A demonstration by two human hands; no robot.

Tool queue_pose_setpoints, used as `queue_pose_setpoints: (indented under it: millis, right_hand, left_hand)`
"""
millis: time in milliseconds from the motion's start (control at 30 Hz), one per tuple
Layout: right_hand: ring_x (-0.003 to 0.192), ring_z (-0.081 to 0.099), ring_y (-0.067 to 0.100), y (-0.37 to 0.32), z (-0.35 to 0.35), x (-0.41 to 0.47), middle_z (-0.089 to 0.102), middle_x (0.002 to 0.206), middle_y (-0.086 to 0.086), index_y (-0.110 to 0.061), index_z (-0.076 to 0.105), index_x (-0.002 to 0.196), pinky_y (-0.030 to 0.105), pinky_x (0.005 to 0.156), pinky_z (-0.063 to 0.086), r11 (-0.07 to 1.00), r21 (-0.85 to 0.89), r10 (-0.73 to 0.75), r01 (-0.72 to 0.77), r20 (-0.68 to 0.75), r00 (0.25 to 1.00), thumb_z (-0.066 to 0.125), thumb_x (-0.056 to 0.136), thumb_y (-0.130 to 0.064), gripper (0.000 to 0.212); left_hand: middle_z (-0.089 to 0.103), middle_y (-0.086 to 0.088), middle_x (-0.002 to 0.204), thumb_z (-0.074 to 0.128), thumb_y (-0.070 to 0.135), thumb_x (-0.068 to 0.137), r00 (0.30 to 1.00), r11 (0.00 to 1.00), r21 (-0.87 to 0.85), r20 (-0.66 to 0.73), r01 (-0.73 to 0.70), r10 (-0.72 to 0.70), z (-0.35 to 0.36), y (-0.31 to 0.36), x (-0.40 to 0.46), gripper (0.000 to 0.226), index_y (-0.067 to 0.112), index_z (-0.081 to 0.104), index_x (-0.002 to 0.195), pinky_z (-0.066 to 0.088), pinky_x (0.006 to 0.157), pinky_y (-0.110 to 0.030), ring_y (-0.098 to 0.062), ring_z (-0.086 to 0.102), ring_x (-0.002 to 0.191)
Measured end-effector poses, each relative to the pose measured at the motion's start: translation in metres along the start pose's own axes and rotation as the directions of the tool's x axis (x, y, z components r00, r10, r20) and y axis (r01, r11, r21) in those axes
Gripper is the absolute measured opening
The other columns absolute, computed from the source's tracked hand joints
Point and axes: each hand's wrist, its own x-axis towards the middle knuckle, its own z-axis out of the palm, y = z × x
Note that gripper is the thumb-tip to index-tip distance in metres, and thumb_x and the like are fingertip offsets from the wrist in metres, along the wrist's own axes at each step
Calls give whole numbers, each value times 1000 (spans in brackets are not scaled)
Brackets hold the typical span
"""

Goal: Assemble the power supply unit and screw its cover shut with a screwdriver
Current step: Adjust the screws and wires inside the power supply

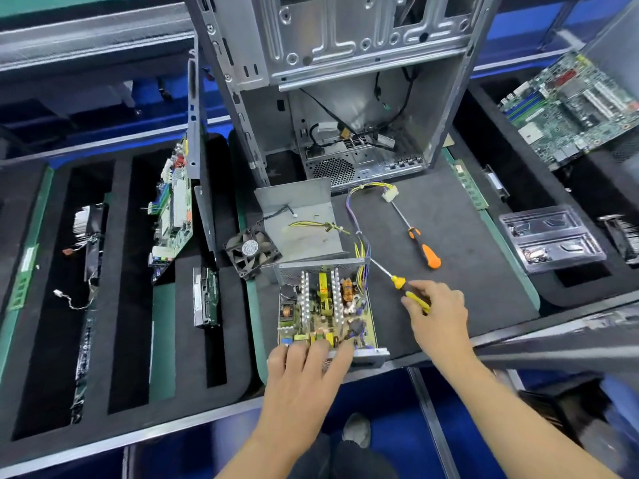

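At the near edge of the black foam mat (pixel 449 216), the right hand (pixel 437 314) pinches the yellow-and-black handle of a slim screwdriver (pixel 401 283), whose long axis runs from the hand far-left, its metal tip meeting the far right corner of the open grey metal power supply box (pixel 366 354). The left hand (pixel 304 371) rests on the box's near wall, fingers fairly straight and pressing down, gripping nothing. The box's circuit board faces up, its long axis running near to far, with yellow and purple wires (pixel 361 267) leaving its far right corner. Its bent grey sheet-metal cover (pixel 301 219) lies just beyond, off the box, with a black square fan (pixel 249 250) at its left. To the right, an orange-and-black handled screwdriver (pixel 416 233) lies apart on bare mat, tip pointing far-left toward a white plug (pixel 390 194). Beyond stands an open silver computer case (pixel 332 98). The mat's near edge sits just under the box.
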Motion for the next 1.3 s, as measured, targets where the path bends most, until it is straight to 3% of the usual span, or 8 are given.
queue_pose_setpoints:
  millis: [233, 400, 500, 633, 800, 933, 1067, 1300]
  right_hand:
    - [97, 50, 38, -7, 14, 6, 59, 104, 16, -8, 68, 116, 49, 87, 43, 994, -82, -75, 70, -69, 995, 71, 90, -20, 28]
    - [103, 44, 39, -12, 15, 5, 50, 117, 17, -10, 61, 123, 45, 85, 36, 998, -61, -10, 0, -156, 988, 71, 90, -28, 38]
    - [103, 41, 34, -33, 9, 5, 46, 119, 13, -14, 60, 122, 41, 86, 31, 995, 60, -65, 80, -222, 973, 67, 93, -28, 34]
    - [104, 35, 22, -70, -2, 8, 42, 116, 0, -22, 59, 120, 36, 92, 32, 954, 236, -134, 186, -221, 966, 61, 96, -29, 25]
    - [107, 35, 19, -86, -13, 4, 41, 113, -6, -27, 60, 114, 54, 90, 44, 919, 327, -168, 219, -177, 970, 58, 96, -27, 18]
    - [114, 40, 24, -83, -22, 2, 44, 114, -5, -27, 60, 111, 38, 99, 41, 912, 320, -213, 255, -161, 964, 60, 96, -19, 17]
    - [111, 44, 27, -83, -29, 5, 47, 112, -1, -27, 59, 110, 1, 79, 36, 900, 330, -230, 283, -192, 954, 61, 94, -11, 22]
    - [106, 51, 21, -87, -31, 11, 52, 108, -7, -30, 59, 108, 18, 83, 41, 865, 452, -158, 219, -169, 973, 57, 96, -15, 19]
  left_hand:
    - [59, -1, 98, 28, -3, 86, 998, 998, 45, 42, 49, -51, 14, 15, -2, 51, 26, 54, 119, 33, 74, -38, -25, 46, 85]
    - [50, -2, 121, 50, 35, 99, 995, 944, -322, -45, 71, -90, -8, -2, 1, 34, 19, 52, 129, 37, 96, -33, -24, 49, 106]
    - [55, -6, 124, 45, 10, 102, 936, 818, -526, -105, 234, -336, -21, -50, 22, 29, 10, 53, 129, 32, 108, -20, -18, 51, 114]
    - [41, -11, 152, 53, -9, 93, 839, 751, -380, 313, 539, -444, -8, -125, 75, 60, 5, 39, 149, 19, 116, -19, -25, 35, 141]
    - [-6, -17, 167, 66, 25, 95, 802, 905, -200, 559, 376, -210, 32, -161, 114, 98, 6, -7, 158, 6, 125, -34, -27, -3, 155]
    - [0, -25, 164, 64, 33, 94, 731, 948, -22, 643, 317, -229, 50, -160, 122, 106, 4, -18, 155, 12, 125, -46, -39, 2, 153]
    - [31, -20, 150, 77, 36, 85, 775, 929, -34, 562, 369, -287, 46, -157, 131, 113, 2, -4, 157, 28, 115, -42, -39, 33, 135]
    - [44, -33, 142, 81, 22, 82, 963, 966, -100, 154, 238, -221, 5, -138, 141, 91, -13, 29, 149, 48, 103, -55, -50, 48, 129]
